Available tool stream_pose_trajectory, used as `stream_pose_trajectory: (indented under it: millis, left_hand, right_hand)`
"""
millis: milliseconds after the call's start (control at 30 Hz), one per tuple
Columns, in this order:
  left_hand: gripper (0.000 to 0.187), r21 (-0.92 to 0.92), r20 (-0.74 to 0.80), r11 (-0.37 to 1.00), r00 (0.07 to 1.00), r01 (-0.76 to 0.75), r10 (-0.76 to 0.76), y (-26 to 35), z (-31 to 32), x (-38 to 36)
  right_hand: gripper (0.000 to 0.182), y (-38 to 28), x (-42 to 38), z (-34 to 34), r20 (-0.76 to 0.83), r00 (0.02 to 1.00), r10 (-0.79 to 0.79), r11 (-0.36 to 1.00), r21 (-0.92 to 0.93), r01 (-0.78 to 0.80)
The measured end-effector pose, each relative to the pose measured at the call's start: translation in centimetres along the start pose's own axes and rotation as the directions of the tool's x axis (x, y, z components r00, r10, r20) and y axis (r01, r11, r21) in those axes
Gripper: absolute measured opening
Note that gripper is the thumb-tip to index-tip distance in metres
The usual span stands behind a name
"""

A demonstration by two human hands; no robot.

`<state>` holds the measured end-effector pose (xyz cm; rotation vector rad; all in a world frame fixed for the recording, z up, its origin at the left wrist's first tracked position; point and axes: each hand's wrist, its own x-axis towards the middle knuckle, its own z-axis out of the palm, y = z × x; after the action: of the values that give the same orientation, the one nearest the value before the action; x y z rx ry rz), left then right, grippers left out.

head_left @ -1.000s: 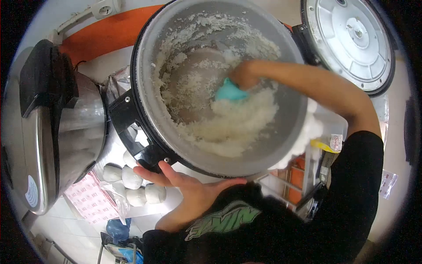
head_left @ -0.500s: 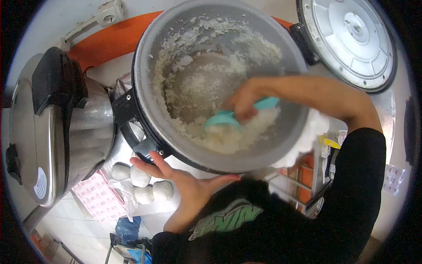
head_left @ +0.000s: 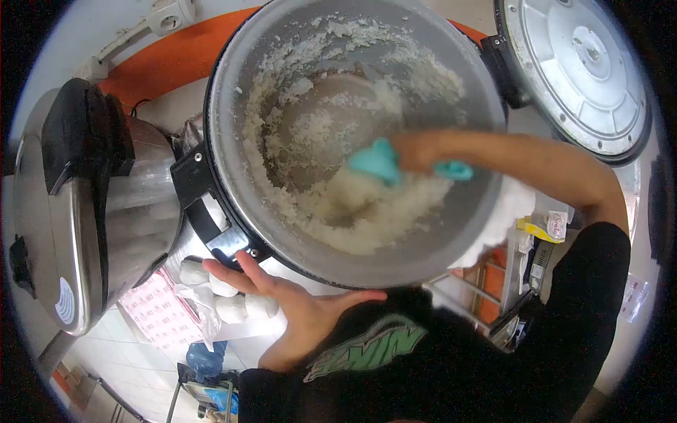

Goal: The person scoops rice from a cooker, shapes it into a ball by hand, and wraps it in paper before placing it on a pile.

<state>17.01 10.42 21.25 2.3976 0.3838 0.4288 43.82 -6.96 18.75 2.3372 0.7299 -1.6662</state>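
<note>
A large round metal pot (head_left: pixel 233 162) with its lid open holds white rice (head_left: pixel 352 225), heaped near the front and stuck along the wall. My right hand (head_left: pixel 416 151), a little blurred, reaches in from the right, closed on a turquoise scoop (head_left: pixel 375 161). The scoop's head is just above the rice, and its handle end shows right of my fingers. Against the pot's lower left outside rests my left hand (head_left: pixel 303 299), fingers spread, the fingertips by the black side handle (head_left: pixel 197 187).
At the left stands a second metal cooker (head_left: pixel 137 204), closed. The open lid (head_left: pixel 589 63) is at the upper right. Below the pot's left side are round white wrapped bundles (head_left: pixel 229 309) and a pink-patterned packet (head_left: pixel 159 310). A wall socket (head_left: pixel 169 22) is at the top left.
The scoop has risen from the rice and tilted, with my right hand slightly higher and further right. A hollow now shows in the rice. My left hand stays at the pot's side.
</note>
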Motion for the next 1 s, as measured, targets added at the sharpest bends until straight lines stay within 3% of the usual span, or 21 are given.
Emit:
stream_pose_trajectory:
  millis: [67,167,267,367,467,533,667,767,867,967,1000]
  left_hand:
    - [0.158,-0.010,-0.025,1.000,0.999,-0.024,0.024,-0.2,0.3,0.1]
    - [0.159,0.008,-0.008,1.000,1.000,-0.027,0.027,-0.3,0.2,0.1]
    - [0.160,-0.021,-0.013,0.999,0.999,0.030,-0.031,0.1,0.2,0.4]
    - [0.161,0.001,0.003,0.999,0.999,0.036,-0.036,0.1,0.1,0.3]
    - [0.162,-0.034,-0.016,0.998,0.999,0.046,-0.046,0.2,0.4,0.3]
    - [0.163,-0.025,-0.010,0.998,0.998,0.056,-0.057,0.3,0.3,0.3]
    - [0.164,-0.057,-0.042,0.997,0.998,0.043,-0.046,0.8,0.4,0.6]
    - [0.163,-0.122,-0.030,0.991,0.998,0.056,-0.060,1.0,0.0,0.6]
    - [0.163,-0.140,-0.133,0.990,0.991,0.005,-0.023,0.3,0.8,0.3]
    - [0.157,-0.226,-0.167,0.973,0.986,-0.039,0.000,0.5,1.0,0.0]
    - [0.156,-0.251,-0.189,0.966,0.982,-0.061,0.013,0.7,0.9,0.0]
  right_hand:
    - [0.047,-2.4,1.1,0.6,0.262,0.965,0.007,0.997,0.068,-0.025]
    - [0.048,-6.4,1.8,2.7,0.218,0.962,-0.164,0.986,0.002,0.168]
    - [0.050,-7.3,-0.7,2.4,0.186,0.964,-0.188,0.981,0.083,0.175]
    - [0.051,-6.9,-5.0,1.9,0.166,0.957,-0.238,0.927,0.332,0.173]
    - [0.045,-5.3,-7.3,3.3,-0.122,0.944,-0.305,0.933,0.163,0.322]
    - [0.043,-4.4,-9.5,2.3,-0.053,0.945,-0.323,0.920,0.215,0.327]
    - [0.043,-5.7,-11.4,0.1,0.160,0.952,-0.261,0.903,0.389,0.182]
    - [0.032,-5.0,-9.9,1.8,0.085,0.910,-0.406,0.806,0.502,0.313]
    - [0.026,-3.9,-10.0,0.6,0.207,0.920,-0.333,0.842,0.504,0.191]
    - [0.022,-1.4,-11.6,-1.1,0.389,0.871,-0.301,0.749,0.662,-0.037]
    - [0.020,-0.9,-12.8,-1.1,0.329,0.896,-0.298,0.708,0.706,-0.024]
